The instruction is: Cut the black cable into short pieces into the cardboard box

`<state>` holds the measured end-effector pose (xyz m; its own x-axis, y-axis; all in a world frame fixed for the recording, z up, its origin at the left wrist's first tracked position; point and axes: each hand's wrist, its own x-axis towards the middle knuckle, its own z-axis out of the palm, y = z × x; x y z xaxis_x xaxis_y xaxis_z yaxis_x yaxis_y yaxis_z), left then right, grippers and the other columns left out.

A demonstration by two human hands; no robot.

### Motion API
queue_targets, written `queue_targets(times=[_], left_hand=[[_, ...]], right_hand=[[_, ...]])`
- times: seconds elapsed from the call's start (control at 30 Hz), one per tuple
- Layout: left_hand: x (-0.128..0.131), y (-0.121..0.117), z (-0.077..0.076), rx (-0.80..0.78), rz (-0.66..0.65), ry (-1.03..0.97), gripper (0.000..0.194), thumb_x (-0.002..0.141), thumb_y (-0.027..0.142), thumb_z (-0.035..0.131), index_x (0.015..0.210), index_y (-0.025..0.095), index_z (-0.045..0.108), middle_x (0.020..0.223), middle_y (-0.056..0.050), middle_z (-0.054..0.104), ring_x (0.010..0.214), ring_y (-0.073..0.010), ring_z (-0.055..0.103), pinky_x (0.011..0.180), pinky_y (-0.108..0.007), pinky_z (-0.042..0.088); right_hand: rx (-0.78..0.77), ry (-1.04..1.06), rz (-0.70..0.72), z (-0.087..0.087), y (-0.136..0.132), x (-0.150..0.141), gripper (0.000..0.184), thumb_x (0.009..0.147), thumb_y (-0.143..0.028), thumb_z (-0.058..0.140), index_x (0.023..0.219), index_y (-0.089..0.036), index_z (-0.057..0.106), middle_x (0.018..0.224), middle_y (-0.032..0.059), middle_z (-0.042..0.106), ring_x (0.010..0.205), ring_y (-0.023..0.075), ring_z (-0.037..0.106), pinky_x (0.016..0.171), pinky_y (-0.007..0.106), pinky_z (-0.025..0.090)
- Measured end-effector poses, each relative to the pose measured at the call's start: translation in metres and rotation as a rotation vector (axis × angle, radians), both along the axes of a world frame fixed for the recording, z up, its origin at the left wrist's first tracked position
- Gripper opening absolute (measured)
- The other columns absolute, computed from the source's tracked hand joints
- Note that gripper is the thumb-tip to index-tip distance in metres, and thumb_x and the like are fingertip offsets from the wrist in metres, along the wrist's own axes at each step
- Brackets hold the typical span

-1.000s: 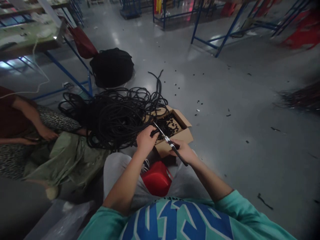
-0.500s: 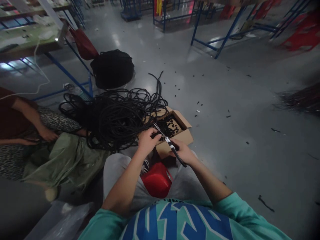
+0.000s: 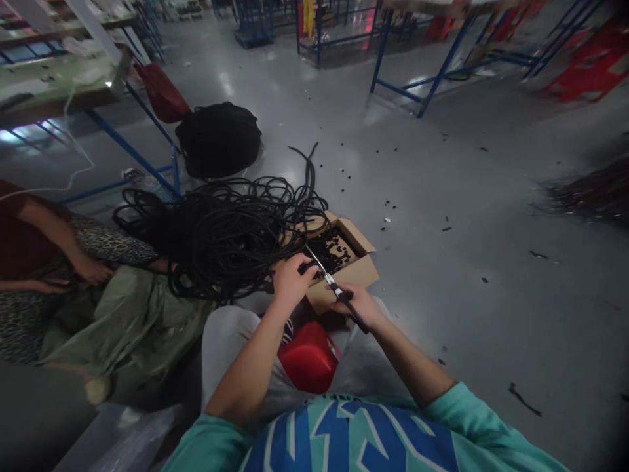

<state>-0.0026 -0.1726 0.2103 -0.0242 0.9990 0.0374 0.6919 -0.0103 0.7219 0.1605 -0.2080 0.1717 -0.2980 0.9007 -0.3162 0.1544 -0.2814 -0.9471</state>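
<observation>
My left hand (image 3: 289,283) pinches a black cord (image 3: 307,265) between thumb and fingers, at the near left side of an open cardboard box (image 3: 361,272). In my right hand (image 3: 361,305) is a pair of scissors (image 3: 335,286) with dark handles and slim metal blades. Its blades point up and left, beside the fingertips of my left hand, and look closed. Many short black cut pieces (image 3: 339,249) lie inside the box. A big tangle of black cord (image 3: 221,236) spreads left of the box, with some strands over its edge.
A co-worker (image 3: 54,242) sits at the left with a green cloth or sheet (image 3: 122,314). Behind the cord pile stands a round black bundle (image 3: 219,139). A red plastic object (image 3: 309,360) is between my legs. Small black scraps (image 3: 525,401) dot the grey floor at the right.
The scissor blades stood slightly apart half a second ago and now look together. Both hands stay close to the same spot over the box; the view has shifted slightly.
</observation>
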Motion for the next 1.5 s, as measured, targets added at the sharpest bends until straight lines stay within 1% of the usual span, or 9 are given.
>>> queue_targets(times=[0.13,0.27,0.43,0.53,0.7,1.03,1.3,1.4,1.5], left_hand=[[0.0,0.001,0.001,0.007,-0.022,-0.119,0.009,0.069,0.023,0.056,0.075,0.019,0.061,0.079,-0.001,0.066,0.074,-0.0146,0.058,0.072,-0.027,0.043],[0.0,0.0,0.002,0.009,-0.005,-0.218,0.01,0.068,0.021,0.057,0.076,0.018,0.062,0.078,-0.001,0.066,0.073,-0.0137,0.059,0.071,-0.026,0.043],[0.001,-0.003,0.0,0.055,0.047,-0.226,0.013,0.067,0.023,0.059,0.078,0.017,0.062,0.079,-0.002,0.066,0.074,-0.0142,0.059,0.07,-0.027,0.044],[0.001,-0.005,0.002,0.077,0.058,-0.209,0.013,0.067,0.025,0.059,0.078,0.017,0.061,0.078,-0.003,0.066,0.073,-0.0142,0.059,0.07,-0.027,0.045],[0.001,-0.006,0.007,0.099,0.058,-0.126,0.013,0.069,0.023,0.057,0.079,0.017,0.062,0.083,-0.003,0.067,0.079,-0.0156,0.059,0.075,-0.029,0.045],[-0.002,-0.012,0.01,0.128,0.065,0.098,0.013,0.07,0.024,0.056,0.08,0.019,0.063,0.086,-0.003,0.067,0.085,-0.0181,0.059,0.078,-0.03,0.043],[0.003,-0.008,0.005,0.107,0.109,0.069,0.015,0.07,0.028,0.058,0.082,0.02,0.063,0.09,-0.003,0.067,0.088,-0.0191,0.059,0.078,-0.031,0.043],[0.002,-0.002,-0.001,0.071,0.08,-0.057,0.015,0.069,0.025,0.059,0.081,0.019,0.064,0.088,-0.003,0.068,0.085,-0.0175,0.06,0.078,-0.03,0.044],[0.0,0.004,-0.005,0.03,0.045,-0.237,0.015,0.068,0.023,0.059,0.081,0.018,0.064,0.083,-0.002,0.068,0.079,-0.0152,0.061,0.075,-0.028,0.046]], right_hand=[[-0.213,0.297,0.051,-0.002,-0.003,0.001,0.045,0.054,-0.025,0.061,0.097,-0.013,0.058,0.044,-0.0082,0.043,0.036,0.0069,0.037,0.039,0.02,0.028],[-0.262,0.414,0.057,0.005,-0.006,0.001,0.046,0.055,-0.024,0.061,0.099,-0.012,0.056,0.044,-0.0078,0.044,0.039,0.0075,0.039,0.041,0.02,0.03],[-0.109,0.246,0.035,0.012,-0.005,0.002,0.049,0.053,-0.019,0.063,0.101,-0.015,0.055,0.062,-0.0048,0.051,0.055,0.0081,0.045,0.053,0.021,0.035],[-0.002,0.101,0.029,0.011,-0.005,0.001,0.053,0.055,-0.018,0.061,0.107,-0.016,0.053,0.07,-0.0021,0.056,0.066,0.012,0.051,0.063,0.025,0.04],[0.195,-0.221,0.001,0.018,-0.006,-0.001,0.052,0.057,-0.014,0.055,0.109,-0.018,0.054,0.098,0.0045,0.062,0.09,0.0197,0.055,0.081,0.033,0.042],[0.28,-0.491,0.04,0.026,-0.006,0.004,0.052,0.061,-0.016,0.054,0.114,-0.02,0.054,0.101,0.0071,0.064,0.093,0.0243,0.058,0.081,0.035,0.043],[0.217,-0.251,-0.014,0.021,-0.006,-0.002,0.033,0.058,-0.017,0.056,0.089,-0.017,0.063,0.079,0.001,0.064,0.074,0.0167,0.057,0.068,0.027,0.044],[0.047,-0.078,0.0,0.014,-0.004,0.001,0.034,0.056,-0.022,0.059,0.089,-0.015,0.062,0.062,-0.0028,0.056,0.054,0.0103,0.049,0.053,0.022,0.04],[-0.167,0.164,0.062,0.012,-0.004,0.003,0.047,0.057,-0.03,0.061,0.1,-0.013,0.058,0.047,-0.0076,0.044,0.038,0.007,0.038,0.041,0.02,0.031]])
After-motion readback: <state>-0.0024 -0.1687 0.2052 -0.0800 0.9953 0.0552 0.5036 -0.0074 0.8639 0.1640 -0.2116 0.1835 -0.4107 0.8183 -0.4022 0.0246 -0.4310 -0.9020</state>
